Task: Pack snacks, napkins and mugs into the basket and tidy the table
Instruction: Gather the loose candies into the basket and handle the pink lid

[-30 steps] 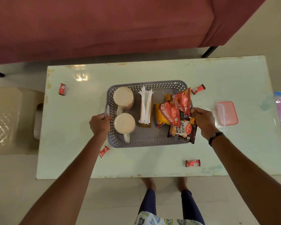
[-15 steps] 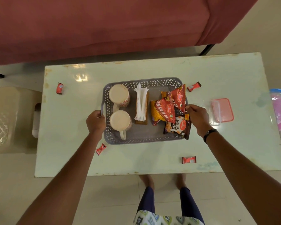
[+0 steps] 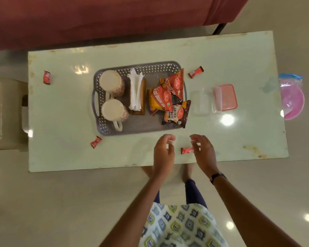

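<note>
Right hand point(image 3: 202, 151) partly hiding candy point(image 3: 186, 150), left hand point(image 3: 163, 151) beside, fingers apart, empty

Soft, even indoor light fills the view — shadows stay faint. Bright glare spots sit on the glossy table point(image 3: 239, 56) at centre right and upper left, with more on the floor point(image 3: 43, 202) at lower right. Both hands show slight motion blur, and straight edges bow toward the frame's borders.

Table point(image 3: 221, 56), basket point(image 3: 103, 129), candies point(image 3: 47, 77), container point(image 3: 225, 97)
</note>
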A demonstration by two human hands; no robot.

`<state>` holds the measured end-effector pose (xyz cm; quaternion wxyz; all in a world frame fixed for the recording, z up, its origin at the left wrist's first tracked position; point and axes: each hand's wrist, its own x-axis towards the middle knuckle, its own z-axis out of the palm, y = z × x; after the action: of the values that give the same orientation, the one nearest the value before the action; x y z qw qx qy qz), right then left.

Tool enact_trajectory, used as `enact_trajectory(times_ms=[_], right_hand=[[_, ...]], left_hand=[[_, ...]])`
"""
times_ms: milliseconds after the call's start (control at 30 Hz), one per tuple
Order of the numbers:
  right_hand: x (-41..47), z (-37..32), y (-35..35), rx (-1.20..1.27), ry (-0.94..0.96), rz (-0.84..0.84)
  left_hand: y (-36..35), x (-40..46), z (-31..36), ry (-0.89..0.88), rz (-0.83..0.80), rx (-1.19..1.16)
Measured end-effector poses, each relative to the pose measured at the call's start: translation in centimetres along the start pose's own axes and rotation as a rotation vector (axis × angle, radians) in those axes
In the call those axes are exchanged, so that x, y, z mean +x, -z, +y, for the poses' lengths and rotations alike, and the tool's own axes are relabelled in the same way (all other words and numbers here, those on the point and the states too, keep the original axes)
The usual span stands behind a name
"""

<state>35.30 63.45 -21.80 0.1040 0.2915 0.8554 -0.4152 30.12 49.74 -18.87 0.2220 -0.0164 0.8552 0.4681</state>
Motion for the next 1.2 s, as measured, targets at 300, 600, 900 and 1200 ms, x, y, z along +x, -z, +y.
enact_trajectory(times_ms=[300,600,900,1200], right_hand=[[1.8,3.4,-0.7,-0.299,0.264,-0.233],[2.5,4.2,-0.6,-0.355,0.304,-0.352],[7.6,-0.8,6.1,-0.053,0.294,-0.161],[22.1,-4.9,8.5,-0.458,0.292,0.008]], left_hand=[[-5.2,-0.5,-2.6,0.378,-0.083,-0.028],[-6.2,-0.4,-1.9,0.414,-0.157,-0.086],[-5.1,2.1,6.5,0.118,-0.105,-0.231],[-3.7,10.6,11.7,0.058,0.033,-0.337]])
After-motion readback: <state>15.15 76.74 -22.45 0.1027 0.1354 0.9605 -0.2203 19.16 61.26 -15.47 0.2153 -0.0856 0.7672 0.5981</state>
